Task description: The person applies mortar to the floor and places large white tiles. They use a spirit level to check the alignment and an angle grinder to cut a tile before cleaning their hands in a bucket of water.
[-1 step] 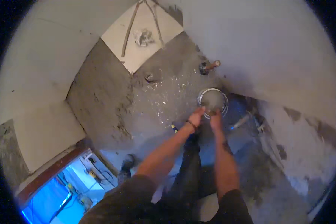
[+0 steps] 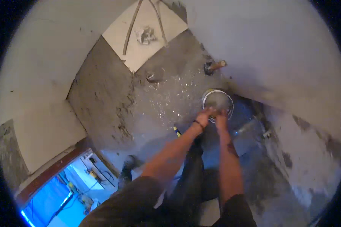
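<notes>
A round bucket with a pale rim (image 2: 232,101) stands on the wet floor, holding cloudy grey water (image 2: 218,99). My left hand (image 2: 204,116) and my right hand (image 2: 222,120) reach together over its near side, fingers bent down at the water. Between them is a small brownish thing, too blurred and covered to name. A dark band circles my left wrist. On the floor left of the bucket lies a yellow and dark blue handle (image 2: 177,131), its other end hidden by my left arm.
A brown pipe stub (image 2: 218,65) sticks up beyond the bucket. A crumpled, shiny lump (image 2: 146,35) and two long strips lie on the pale far panel. Wet grey floor (image 2: 166,100) spreads left of the bucket. A blue-lit opening (image 2: 68,189) is at the lower left.
My hands have shifted slightly and sit closer together over the bucket. The whole scene has moved a little in the picture.
</notes>
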The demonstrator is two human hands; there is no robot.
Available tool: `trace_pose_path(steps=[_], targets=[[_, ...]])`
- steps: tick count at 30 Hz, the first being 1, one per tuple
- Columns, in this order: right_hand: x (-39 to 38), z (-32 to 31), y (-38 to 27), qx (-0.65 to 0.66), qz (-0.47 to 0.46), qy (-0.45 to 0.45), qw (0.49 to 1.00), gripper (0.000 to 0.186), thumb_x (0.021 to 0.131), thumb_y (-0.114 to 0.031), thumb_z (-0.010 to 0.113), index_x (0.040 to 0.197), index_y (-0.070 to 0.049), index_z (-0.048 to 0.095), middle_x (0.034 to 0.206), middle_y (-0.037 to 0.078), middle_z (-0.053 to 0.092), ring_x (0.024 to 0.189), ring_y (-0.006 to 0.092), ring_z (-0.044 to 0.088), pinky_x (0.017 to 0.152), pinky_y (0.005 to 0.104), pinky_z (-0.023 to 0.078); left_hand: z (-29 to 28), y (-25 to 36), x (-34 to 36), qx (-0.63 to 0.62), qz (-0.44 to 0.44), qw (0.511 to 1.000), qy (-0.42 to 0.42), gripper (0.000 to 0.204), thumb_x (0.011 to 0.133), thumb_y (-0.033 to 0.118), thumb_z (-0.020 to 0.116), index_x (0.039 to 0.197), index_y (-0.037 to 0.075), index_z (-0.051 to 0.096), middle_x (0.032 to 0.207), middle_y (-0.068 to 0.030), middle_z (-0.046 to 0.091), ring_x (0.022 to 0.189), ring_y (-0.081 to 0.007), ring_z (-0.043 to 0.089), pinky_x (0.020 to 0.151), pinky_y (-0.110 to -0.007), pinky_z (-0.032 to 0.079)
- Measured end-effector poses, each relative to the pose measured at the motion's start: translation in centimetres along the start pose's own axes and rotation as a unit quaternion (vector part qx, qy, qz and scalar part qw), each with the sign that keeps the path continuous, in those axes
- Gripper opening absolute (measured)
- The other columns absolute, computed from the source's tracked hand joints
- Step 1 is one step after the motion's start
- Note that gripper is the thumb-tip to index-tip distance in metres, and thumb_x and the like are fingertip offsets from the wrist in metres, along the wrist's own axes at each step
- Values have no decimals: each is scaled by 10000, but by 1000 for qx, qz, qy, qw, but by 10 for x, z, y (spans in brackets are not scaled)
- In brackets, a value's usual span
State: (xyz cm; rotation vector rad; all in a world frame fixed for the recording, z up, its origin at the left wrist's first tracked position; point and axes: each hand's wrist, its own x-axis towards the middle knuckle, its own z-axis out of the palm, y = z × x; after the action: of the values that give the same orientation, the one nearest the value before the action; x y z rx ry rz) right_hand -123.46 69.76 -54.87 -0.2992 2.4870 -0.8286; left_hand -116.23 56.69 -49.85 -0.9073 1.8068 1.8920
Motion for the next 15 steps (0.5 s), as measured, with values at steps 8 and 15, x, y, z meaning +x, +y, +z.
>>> trace_pose_path(steps=[8,15], targets=[[144,48,229,189,269,-138,934,358,884,-274,478,1150,-40,525,1121,146,582,1034,270,550,858,364,438,101,6,177,229,-22,971,69,464,870,243,442,1288,42,434,1150,-264,551,965,-410,589,835,-437,484],[86,86,142,527,343,-232,742,441,934,-404,416,1237,-89,469,1181,94,540,1069,237,525,948,362,415,49,-50,187,272,-176,946,-1,396,878,301,462,1145,18,536,1068,-260,590,992,-385,588,855,-461,462]])
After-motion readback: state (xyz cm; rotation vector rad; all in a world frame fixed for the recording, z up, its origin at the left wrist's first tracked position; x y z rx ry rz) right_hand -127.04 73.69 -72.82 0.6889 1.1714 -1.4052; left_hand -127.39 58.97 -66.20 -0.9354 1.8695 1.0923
